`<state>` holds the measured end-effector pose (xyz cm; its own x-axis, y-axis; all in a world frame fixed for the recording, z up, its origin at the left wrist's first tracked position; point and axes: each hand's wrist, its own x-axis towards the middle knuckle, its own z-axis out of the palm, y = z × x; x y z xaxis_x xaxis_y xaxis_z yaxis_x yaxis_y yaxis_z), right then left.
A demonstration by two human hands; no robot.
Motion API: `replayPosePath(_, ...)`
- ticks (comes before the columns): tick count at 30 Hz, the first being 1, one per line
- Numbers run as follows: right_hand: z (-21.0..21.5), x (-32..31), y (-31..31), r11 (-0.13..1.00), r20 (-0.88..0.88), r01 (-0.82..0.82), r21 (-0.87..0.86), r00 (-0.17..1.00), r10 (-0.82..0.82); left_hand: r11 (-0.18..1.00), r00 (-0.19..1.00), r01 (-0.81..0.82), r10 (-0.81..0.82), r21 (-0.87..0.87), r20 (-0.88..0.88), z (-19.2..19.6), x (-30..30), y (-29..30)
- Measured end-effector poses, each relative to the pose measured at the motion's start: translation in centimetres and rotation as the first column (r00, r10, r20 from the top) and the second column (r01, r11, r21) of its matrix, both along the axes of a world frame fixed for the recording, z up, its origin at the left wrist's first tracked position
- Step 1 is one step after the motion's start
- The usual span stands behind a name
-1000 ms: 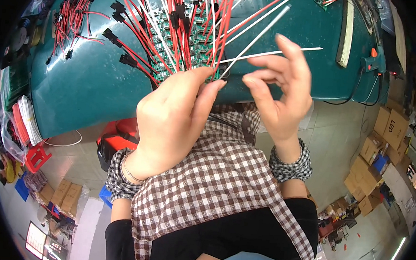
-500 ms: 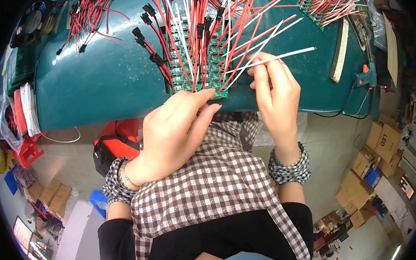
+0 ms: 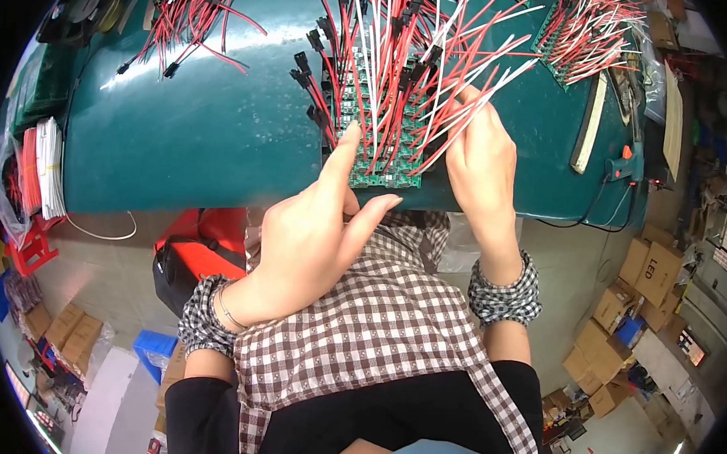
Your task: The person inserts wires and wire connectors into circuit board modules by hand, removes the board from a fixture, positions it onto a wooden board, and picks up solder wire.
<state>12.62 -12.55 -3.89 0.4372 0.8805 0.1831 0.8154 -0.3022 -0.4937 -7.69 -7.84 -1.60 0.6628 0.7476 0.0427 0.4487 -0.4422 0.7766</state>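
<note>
A green circuit board panel (image 3: 366,179) lies near the table's front edge, with many red, white and black wires (image 3: 393,79) rising from it. Black plug connectors (image 3: 301,61) tip several of the wires. My left hand (image 3: 305,232) is at the panel's near left part. Its index finger is stretched onto the boards and its thumb points apart along the front edge, with nothing held. Beside the panel's right edge, my right hand (image 3: 486,155) has its fingers curled in among the red and white wires. Those wires hide its fingertips and whatever they hold.
A bundle of connector wires (image 3: 195,17) lies at the far left, and another wired panel (image 3: 587,41) at the far right. A glue gun (image 3: 625,166) with a cable and a wooden strip (image 3: 588,124) rest on the right. Red and white wire bundles (image 3: 48,166) hang at the left edge.
My left index finger has straightened farther up the boards. My right hand no longer shows the white wire it pinched, and its fingers have moved in among the wires.
</note>
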Motion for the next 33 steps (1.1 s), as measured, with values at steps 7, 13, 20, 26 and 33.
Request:
replayPosePath(7,0.3,0.0,1.0,1.000,-0.033,0.020,-0.024,0.999,-0.021,0.991,0.995,0.056,-0.045,0.124,-0.093,0.1,1.6,0.4)
replayPosePath(13,-0.1,0.6,1.6,0.998,-0.104,-0.009,-0.058,0.995,0.003,0.984,0.984,0.107,-0.083,0.144,-0.160,0.4,1.9,1.0)
replayPosePath(20,-0.9,1.8,2.4,0.995,-0.285,-0.102,-0.013,0.954,0.094,0.984,0.987,0.050,-0.023,0.168,-0.158,1.3,2.6,2.1)
replayPosePath(26,-1.3,2.3,1.9,0.998,-0.447,-0.015,0.054,0.894,0.038,0.984,0.987,0.158,-0.156,0.079,-0.035,2.4,0.6,1.6)
replayPosePath(33,-2.4,3.3,2.9,0.999,-0.572,-0.015,0.046,0.820,0.038,0.997,0.997,-0.049,0.053,-0.059,0.065,1.3,-3.2,3.4)
